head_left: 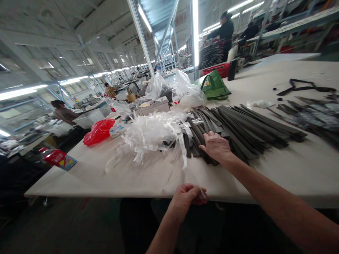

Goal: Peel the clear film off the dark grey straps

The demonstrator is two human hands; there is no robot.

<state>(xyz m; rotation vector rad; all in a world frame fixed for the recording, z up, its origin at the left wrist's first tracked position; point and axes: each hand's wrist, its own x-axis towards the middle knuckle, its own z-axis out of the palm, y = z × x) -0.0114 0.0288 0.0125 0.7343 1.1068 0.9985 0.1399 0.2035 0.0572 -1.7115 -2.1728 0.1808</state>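
Note:
My left hand (188,194) is at the table's front edge, thumb and fingers closed on the end of a thin white translucent strip (202,192). Farther in, my right hand (216,146) has its fingers curled over a spread pile of dark grey-green flat strips (238,127); the fingertips are partly hidden among them. Just left of this pile lies a loose heap of white translucent plastic strips (150,135). One white strip (184,155) trails from the heap toward my left hand.
A red plastic bag (99,132) and a red-labelled bottle (58,158) are on the table's left side. Behind stand a box (155,106), clear plastic bags (182,86) and a green bag (215,85). More dark strips (312,114) lie at right. Several people work farther back.

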